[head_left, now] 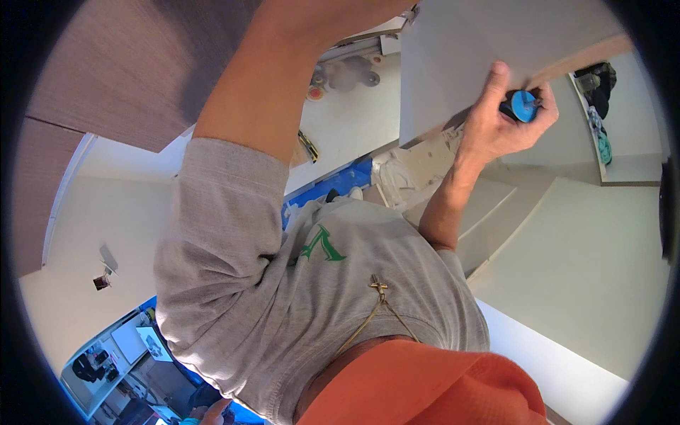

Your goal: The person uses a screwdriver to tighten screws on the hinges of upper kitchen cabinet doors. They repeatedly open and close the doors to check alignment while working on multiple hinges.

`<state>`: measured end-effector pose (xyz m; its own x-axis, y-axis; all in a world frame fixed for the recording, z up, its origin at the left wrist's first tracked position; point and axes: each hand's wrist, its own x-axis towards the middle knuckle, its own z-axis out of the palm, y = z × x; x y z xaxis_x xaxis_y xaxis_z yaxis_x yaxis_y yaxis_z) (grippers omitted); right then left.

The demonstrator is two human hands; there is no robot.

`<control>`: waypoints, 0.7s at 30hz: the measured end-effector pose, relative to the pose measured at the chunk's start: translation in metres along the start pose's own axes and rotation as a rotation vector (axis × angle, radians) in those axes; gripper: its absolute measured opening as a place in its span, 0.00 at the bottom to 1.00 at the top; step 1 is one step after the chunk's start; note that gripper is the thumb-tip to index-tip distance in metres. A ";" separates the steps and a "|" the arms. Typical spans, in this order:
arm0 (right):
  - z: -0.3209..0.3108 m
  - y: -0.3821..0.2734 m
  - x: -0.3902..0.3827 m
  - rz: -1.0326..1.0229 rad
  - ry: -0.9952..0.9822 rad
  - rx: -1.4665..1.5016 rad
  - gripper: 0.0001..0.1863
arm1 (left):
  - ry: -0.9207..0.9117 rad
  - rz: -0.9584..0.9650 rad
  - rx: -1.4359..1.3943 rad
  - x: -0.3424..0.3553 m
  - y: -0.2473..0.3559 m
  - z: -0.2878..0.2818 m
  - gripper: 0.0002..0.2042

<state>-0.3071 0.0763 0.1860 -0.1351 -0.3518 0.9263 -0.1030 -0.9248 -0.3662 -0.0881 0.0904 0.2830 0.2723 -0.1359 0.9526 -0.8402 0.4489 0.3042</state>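
Observation:
My left hand (361,13) reaches the top edge of the view beside a small metal piece (411,12); its fingers are mostly hidden. My right hand (506,127) is closed around a small tool with a round blue top (525,106), thumb raised along the underside of a light grey panel (453,49) with a wooden edge. Between my arms, a yellow-and-black utility knife (309,147) and several blurred round items (347,76) lie on a white surface (354,120).
Dark wood-look cabinet panels (120,64) fill the upper left. A shelf (627,166) at right holds dark and teal cloths. Blue floor covering (358,173) shows below the white surface. At lower left are a desk area (113,354) and part of another person's hand (216,414).

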 end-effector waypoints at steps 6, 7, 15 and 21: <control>-0.024 0.043 0.014 0.125 0.062 0.006 0.22 | 0.110 -0.351 0.085 -0.117 -0.112 0.043 0.15; -0.028 0.048 0.017 0.132 0.060 -0.025 0.22 | 0.141 -0.410 0.095 -0.140 -0.128 0.053 0.15; -0.032 0.079 0.023 0.062 0.167 0.014 0.20 | 0.435 -0.683 0.163 -0.244 -0.221 0.143 0.19; -0.046 0.113 0.045 0.131 0.181 0.085 0.18 | 0.497 -0.756 0.053 -0.256 -0.253 0.162 0.18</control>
<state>-0.3703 -0.0374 0.1822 -0.3168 -0.4450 0.8376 0.0095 -0.8845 -0.4664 -0.0214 -0.1315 -0.0367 0.9208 0.0248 0.3892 -0.3725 0.3519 0.8587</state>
